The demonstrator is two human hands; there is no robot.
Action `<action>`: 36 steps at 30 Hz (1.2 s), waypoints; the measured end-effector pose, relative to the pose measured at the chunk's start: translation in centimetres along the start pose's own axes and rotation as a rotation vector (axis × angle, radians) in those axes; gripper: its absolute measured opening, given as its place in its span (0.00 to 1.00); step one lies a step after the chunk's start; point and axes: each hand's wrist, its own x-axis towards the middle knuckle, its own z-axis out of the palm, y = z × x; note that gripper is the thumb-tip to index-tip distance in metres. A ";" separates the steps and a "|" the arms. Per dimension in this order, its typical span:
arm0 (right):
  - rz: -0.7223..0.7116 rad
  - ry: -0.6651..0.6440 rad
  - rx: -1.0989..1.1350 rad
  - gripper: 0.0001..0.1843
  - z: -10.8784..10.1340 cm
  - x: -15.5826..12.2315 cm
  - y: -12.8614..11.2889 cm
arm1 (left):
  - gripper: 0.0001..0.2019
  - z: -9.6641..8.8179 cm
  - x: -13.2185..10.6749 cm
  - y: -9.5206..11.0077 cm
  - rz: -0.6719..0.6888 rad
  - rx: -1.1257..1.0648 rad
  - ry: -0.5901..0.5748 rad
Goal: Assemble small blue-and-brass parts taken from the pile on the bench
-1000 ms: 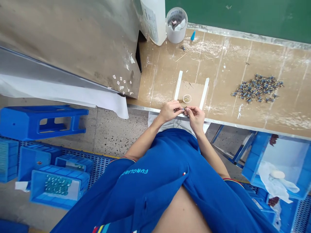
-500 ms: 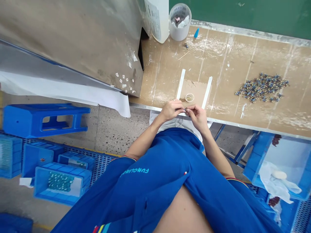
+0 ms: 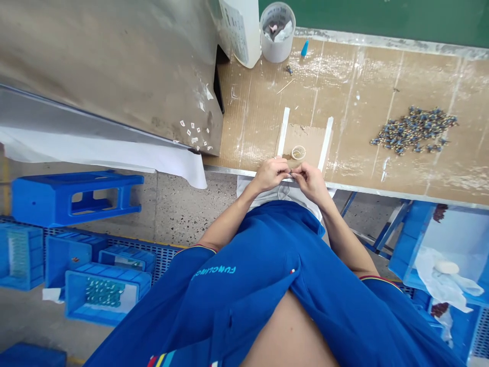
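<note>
Between my fingertips sits a tiny dark metal part (image 3: 292, 175), pinched just above the bench's metal edge, and from up here it is so small and so hidden by my fingers that I can't swear to its shape or whether it is one piece or two. My left hand (image 3: 270, 174) is closed, its thumb and fingers curled in around one side of the part, and my right hand (image 3: 311, 183) is closed in the same way around the other, so both hands are gripping it and the knuckles nearly meet. Just beyond my hands, a small pale ring (image 3: 298, 152) lies on a cardboard patch (image 3: 305, 141), which is framed by two white strips (image 3: 283, 131) (image 3: 325, 143). Off to the right on the bench (image 3: 355, 102) lies a loose heap of small blue-grey and brass parts (image 3: 414, 130), well apart from my hands. Toward the far edge stand a white cup of tissue (image 3: 277, 33) and a small blue cone (image 3: 304, 48), beside a white bottle (image 3: 239, 25). Below the bench, blue crates (image 3: 107, 295) sit on the floor, one holding rows of small greenish pieces (image 3: 104, 292), and a blue stool (image 3: 72, 199) lies on its side.
</note>
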 end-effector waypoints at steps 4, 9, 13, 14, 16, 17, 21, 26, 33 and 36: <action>0.062 0.044 0.170 0.13 0.5 -0.2 0.5 | 0.12 0.0 -0.1 0.2 -0.083 -0.024 0.021; 0.146 0.063 0.369 0.22 0.6 -0.6 0.8 | 0.11 -0.1 -0.2 0.2 -0.067 -0.045 0.044; 0.187 0.037 0.434 0.26 0.2 -0.3 0.6 | 0.11 -0.3 0.0 0.3 -0.073 -0.046 0.031; 0.193 0.036 0.445 0.26 0.1 -0.2 0.5 | 0.11 -0.4 0.0 0.3 -0.085 -0.048 0.020; 0.204 0.037 0.467 0.27 0.0 -0.1 0.4 | 0.10 -0.7 0.1 0.4 -0.106 -0.059 -0.001; 0.212 0.038 0.477 0.28 -0.1 0.0 0.4 | 0.10 -0.8 0.1 0.5 -0.109 -0.067 -0.007; 0.227 0.016 0.494 0.30 -0.2 0.2 0.2 | 0.11 -1.1 0.3 0.4 -0.092 -0.078 -0.006; 0.193 -0.003 0.455 0.27 -0.4 0.2 0.5 | 0.16 -0.8 0.6 0.0 0.001 -0.023 -0.012; 0.108 -0.113 0.306 0.14 -0.8 0.5 1.3 | 0.16 -0.5 0.6 -0.4 0.045 0.013 -0.076; 0.074 -0.118 0.236 0.09 -0.9 0.7 1.2 | 0.14 -0.5 0.5 -0.4 -0.005 0.025 -0.109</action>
